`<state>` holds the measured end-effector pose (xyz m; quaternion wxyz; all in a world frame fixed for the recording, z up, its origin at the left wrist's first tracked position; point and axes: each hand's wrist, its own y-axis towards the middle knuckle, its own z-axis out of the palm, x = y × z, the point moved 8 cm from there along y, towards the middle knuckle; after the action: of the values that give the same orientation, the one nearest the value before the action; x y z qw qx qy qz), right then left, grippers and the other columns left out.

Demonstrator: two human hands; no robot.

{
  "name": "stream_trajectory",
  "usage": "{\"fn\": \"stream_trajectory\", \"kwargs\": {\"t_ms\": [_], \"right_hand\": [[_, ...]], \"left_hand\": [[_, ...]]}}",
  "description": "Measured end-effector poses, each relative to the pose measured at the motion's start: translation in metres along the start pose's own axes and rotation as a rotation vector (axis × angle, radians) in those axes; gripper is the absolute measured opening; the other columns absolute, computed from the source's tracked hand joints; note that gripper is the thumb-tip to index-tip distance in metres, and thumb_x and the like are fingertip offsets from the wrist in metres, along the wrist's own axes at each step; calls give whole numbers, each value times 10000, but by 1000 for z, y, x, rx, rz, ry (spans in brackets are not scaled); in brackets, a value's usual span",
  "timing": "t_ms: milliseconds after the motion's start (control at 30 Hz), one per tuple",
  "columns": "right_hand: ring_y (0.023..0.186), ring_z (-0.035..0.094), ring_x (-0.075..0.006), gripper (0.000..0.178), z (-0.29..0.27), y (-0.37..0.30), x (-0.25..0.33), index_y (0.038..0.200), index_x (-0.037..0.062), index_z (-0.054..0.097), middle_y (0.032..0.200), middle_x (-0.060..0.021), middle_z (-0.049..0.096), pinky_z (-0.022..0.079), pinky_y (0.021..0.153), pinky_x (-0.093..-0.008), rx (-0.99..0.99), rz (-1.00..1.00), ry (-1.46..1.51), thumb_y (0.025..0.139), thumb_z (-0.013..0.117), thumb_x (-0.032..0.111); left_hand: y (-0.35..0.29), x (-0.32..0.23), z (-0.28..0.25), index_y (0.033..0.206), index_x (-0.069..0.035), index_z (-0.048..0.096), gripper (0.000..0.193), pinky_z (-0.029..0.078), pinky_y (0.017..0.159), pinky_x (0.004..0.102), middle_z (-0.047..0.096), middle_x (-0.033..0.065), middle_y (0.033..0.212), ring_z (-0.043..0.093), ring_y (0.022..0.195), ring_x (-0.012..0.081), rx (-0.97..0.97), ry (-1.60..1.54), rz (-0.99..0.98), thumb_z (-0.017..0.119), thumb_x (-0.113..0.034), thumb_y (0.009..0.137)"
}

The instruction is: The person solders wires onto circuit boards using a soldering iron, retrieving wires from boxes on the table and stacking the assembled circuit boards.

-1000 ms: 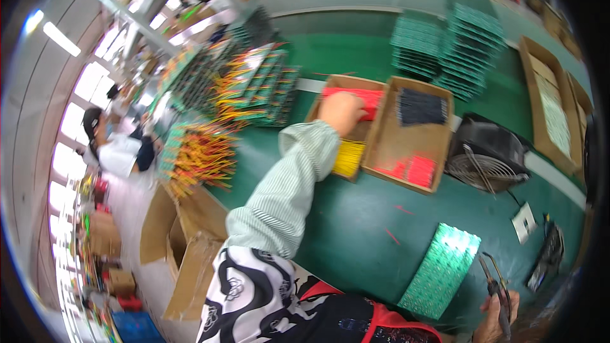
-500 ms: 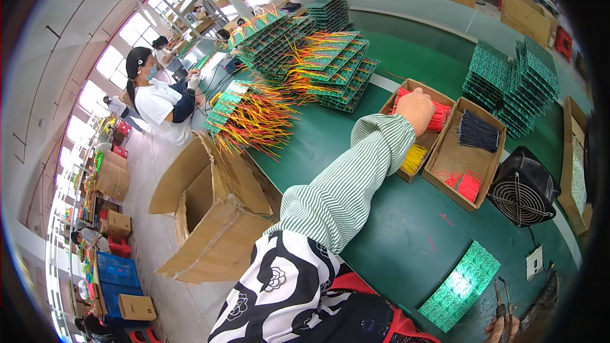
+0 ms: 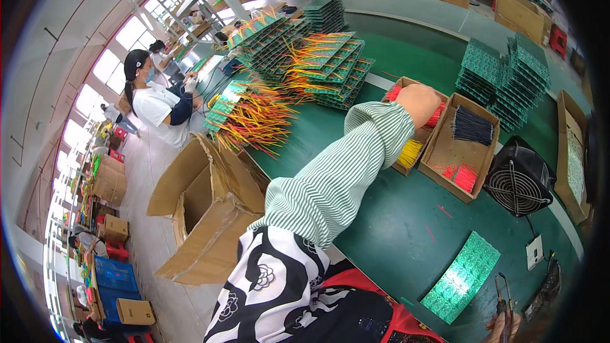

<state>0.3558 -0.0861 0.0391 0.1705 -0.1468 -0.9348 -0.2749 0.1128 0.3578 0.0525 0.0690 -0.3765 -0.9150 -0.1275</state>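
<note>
My left arm, in a green-and-white striped sleeve, reaches to the far cardboard box (image 3: 408,169). My left hand (image 3: 421,104) is over the red wires (image 3: 437,115) in it, its fingers hidden behind the back of the hand. Yellow wires (image 3: 410,152) lie in the nearer end of that box. Low at the right edge, my right hand (image 3: 499,328) is closed around what looks like a soldering iron (image 3: 506,305), its thin metal tip pointing up. Beside it a green circuit board panel (image 3: 462,277) lies flat on the green table (image 3: 387,248).
A second box (image 3: 438,168) holds black wires (image 3: 473,125) and short red ones. A black fan (image 3: 519,178) stands right of it. Stacked boards (image 3: 499,79) rise behind; wired boards (image 3: 251,114) sit far left. An open carton (image 3: 210,216) adjoins the table's left edge. A co-worker (image 3: 155,101) sits beyond.
My left hand has shifted slightly right and turned, with its fingers now out of sight. My right hand keeps the tool in about the same place. The whole view has shifted a little.
</note>
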Motion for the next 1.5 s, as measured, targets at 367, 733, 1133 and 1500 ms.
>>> {"fn": "stream_trajectory", "kwargs": {"t_ms": [367, 733, 1133, 1500], "right_hand": [[667, 574, -142, 228, 4, -8, -1, 913, 26, 626, 736, -54, 618, 467, 623, -275, 37, 539, 532, 890, 625, 253], [611, 581, -115, 271, 9, -17, -38, 900, 65, 649, 752, -15, 631, 471, 554, -257, -68, 143, -423, 915, 593, 329], [661, 608, -133, 221, 9, -7, -11, 870, 29, 653, 802, -51, 655, 482, 582, -250, -47, 73, -192, 918, 594, 237], [589, 600, -116, 186, 26, 9, -7, 859, -12, 587, 681, -67, 624, 477, 544, -245, -5, 632, 756, 747, 708, 74]], "left_hand": [[-16, 61, 64, 941, -92, 662, 166, 502, 774, 442, 655, 149, 946, 636, 891, 326, 301, 8, -64, 549, -179, 857], [-48, -13, -13, 879, -139, 715, 152, 501, 637, 423, 677, 101, 820, 656, 780, 287, 321, 36, 79, 614, -196, 781], [-130, -137, 71, 808, -71, 719, 109, 521, 604, 427, 695, 79, 818, 657, 741, 274, 849, 28, 324, 625, -118, 778], [-82, -174, -16, 853, -39, 632, 171, 483, 608, 396, 622, 159, 749, 618, 695, 329, 139, -865, 275, 649, -209, 838]]}}
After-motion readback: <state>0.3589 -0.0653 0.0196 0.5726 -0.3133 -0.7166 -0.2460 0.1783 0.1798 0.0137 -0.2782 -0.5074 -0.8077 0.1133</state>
